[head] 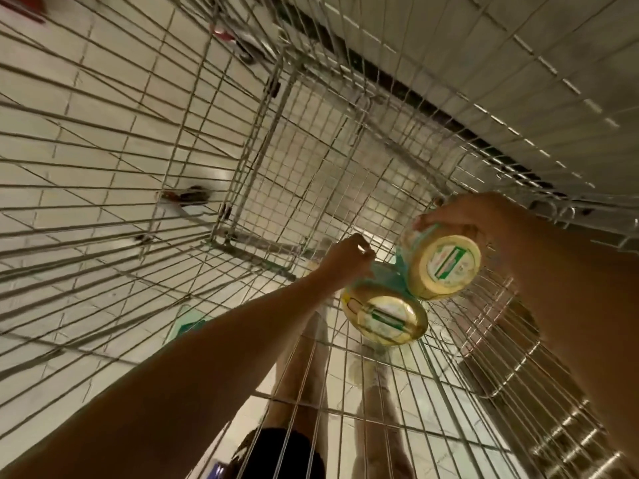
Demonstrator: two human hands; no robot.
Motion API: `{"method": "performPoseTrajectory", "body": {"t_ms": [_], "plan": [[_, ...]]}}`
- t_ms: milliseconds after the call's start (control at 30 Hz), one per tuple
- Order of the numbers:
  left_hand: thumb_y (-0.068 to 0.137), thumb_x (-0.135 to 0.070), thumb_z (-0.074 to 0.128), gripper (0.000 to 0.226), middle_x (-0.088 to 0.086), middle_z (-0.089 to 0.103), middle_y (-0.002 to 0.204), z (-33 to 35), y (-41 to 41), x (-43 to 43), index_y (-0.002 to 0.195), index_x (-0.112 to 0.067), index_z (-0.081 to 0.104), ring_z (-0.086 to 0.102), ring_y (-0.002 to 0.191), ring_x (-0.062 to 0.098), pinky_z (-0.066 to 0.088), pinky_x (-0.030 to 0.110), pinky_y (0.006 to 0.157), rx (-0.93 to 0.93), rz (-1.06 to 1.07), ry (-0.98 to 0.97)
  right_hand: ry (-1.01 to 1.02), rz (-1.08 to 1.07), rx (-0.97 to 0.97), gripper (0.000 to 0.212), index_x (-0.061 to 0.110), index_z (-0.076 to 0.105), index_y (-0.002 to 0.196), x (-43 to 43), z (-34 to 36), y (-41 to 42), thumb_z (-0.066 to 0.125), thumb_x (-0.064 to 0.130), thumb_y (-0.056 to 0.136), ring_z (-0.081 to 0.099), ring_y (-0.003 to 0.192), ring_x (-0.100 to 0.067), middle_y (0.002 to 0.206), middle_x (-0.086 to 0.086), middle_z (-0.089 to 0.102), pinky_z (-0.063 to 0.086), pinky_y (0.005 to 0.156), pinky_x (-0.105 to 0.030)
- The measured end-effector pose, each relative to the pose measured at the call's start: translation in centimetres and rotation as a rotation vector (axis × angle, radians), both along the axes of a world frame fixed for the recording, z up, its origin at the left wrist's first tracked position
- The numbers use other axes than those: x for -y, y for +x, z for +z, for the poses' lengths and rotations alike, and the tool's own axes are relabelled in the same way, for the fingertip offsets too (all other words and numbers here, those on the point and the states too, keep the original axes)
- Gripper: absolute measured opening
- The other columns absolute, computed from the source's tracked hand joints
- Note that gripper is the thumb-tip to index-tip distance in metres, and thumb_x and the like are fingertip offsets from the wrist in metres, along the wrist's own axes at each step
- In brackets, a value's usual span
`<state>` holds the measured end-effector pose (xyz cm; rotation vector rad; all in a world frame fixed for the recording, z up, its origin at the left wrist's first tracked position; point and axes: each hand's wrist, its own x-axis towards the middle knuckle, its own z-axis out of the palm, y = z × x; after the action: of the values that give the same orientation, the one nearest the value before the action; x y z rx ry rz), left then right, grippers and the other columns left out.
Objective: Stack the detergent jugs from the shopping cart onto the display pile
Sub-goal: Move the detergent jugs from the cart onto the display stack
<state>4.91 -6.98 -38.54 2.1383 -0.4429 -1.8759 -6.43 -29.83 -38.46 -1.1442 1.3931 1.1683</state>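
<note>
I look straight down into a wire shopping cart [242,140]. Two yellow detergent jugs with teal parts are in its near right corner, seen from their caps. My left hand [347,259] reaches down and curls its fingers round the top of the lower jug [385,314]. With my right hand [463,216] I grip the upper jug [444,266] from above, and it is tilted and held off the cart floor. The two jugs touch each other. The display pile is not in view.
The cart's wire sides rise on all sides, with tiled floor [86,108] visible through the mesh. A folded child seat flap [498,344] lies at the right. Legs and dark shorts [276,451] show through the cart's near end.
</note>
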Motion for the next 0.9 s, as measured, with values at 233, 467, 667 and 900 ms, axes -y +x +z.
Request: {"method": "performPoseTrajectory", "body": {"t_ms": [233, 467, 667, 900], "plan": [[0.106, -0.022, 0.060, 0.024, 0.016, 0.074, 0.117, -0.3, 2.5, -1.1, 0.128, -0.012, 0.059, 0.068, 0.078, 0.015, 0.049, 0.014, 0.058, 0.025, 0.041, -0.058, 0.161, 0.351, 0.073, 0.089, 0.017, 0.065, 0.129, 2.5, 0.7, 2.6, 0.092, 0.063, 0.058, 0.080, 0.078, -0.038, 0.099, -0.019, 0.080, 0.066, 0.066, -0.047], [0.086, -0.030, 0.083, 0.095, 0.020, 0.038, 0.161, 4.8, 6.1, -2.6, 0.162, -0.011, 0.030, 0.053, 0.138, 0.038, 0.056, 0.052, 0.104, 0.294, -0.237, -0.513, 0.308, -0.026, 0.192, 0.098, 0.011, 0.067, 0.133, 2.6, 7.8, 5.6, 0.097, 0.065, 0.056, 0.074, 0.111, -0.045, 0.123, -0.022, 0.075, 0.055, 0.101, -0.065], [0.090, -0.002, 0.073, 0.088, 0.018, 0.037, 0.165, 13.7, 9.5, -3.3, 0.165, -0.010, 0.027, 0.046, 0.145, 0.032, 0.052, 0.047, 0.111, 0.314, -0.192, -0.608, 0.295, -0.186, 0.340, 0.079, 0.005, 0.069, 0.131, 1.7, 16.9, 5.7, 0.087, 0.055, 0.074, 0.077, 0.105, -0.036, 0.123, -0.020, 0.076, 0.064, 0.089, -0.045], [0.104, -0.064, 0.047, 0.057, 0.017, 0.070, 0.126, 27.3, 12.6, -2.3, 0.138, -0.020, 0.058, 0.070, 0.112, 0.038, 0.065, 0.046, 0.085, -0.422, 0.428, -0.153, 0.507, -0.071, 0.539, 0.068, 0.032, 0.059, 0.143, -1.2, 29.6, 6.9, 0.083, 0.039, 0.079, 0.077, 0.106, -0.028, 0.127, -0.013, 0.076, 0.064, 0.082, -0.035]]}}
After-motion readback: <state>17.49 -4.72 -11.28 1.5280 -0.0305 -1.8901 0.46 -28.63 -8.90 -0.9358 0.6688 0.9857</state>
